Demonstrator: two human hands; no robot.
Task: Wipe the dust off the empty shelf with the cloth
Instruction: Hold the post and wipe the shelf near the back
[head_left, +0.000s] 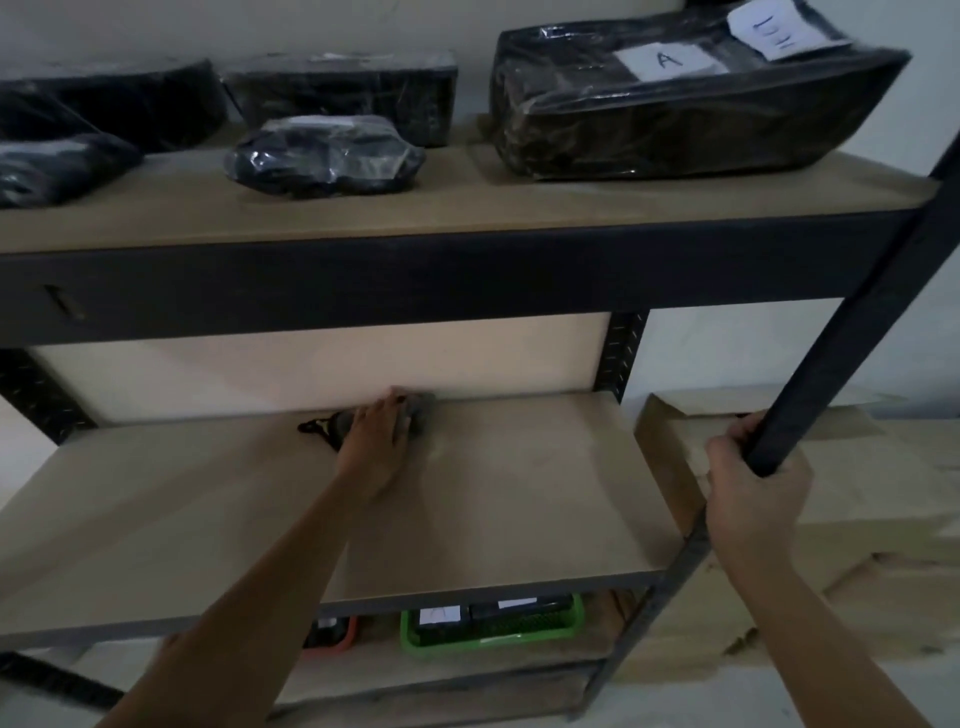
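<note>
The empty shelf (519, 493) is a pale wooden board in a dark metal rack, in the middle of the view. A dark grey cloth (422, 408) lies at the shelf's back edge against the wall panel, with a black loop sticking out to its left. My left hand (376, 441) reaches deep over the shelf and presses flat on the cloth, covering most of it. My right hand (753, 488) grips the rack's dark front right post (841, 332) at the level of the empty shelf.
The shelf above (363, 208) holds several black plastic-wrapped packages, one with a white label marked A (667, 61). Below the empty shelf sit a green basket (493, 623) and an orange-edged item (332, 631). Flattened cardboard boxes (857, 545) lie to the right of the rack.
</note>
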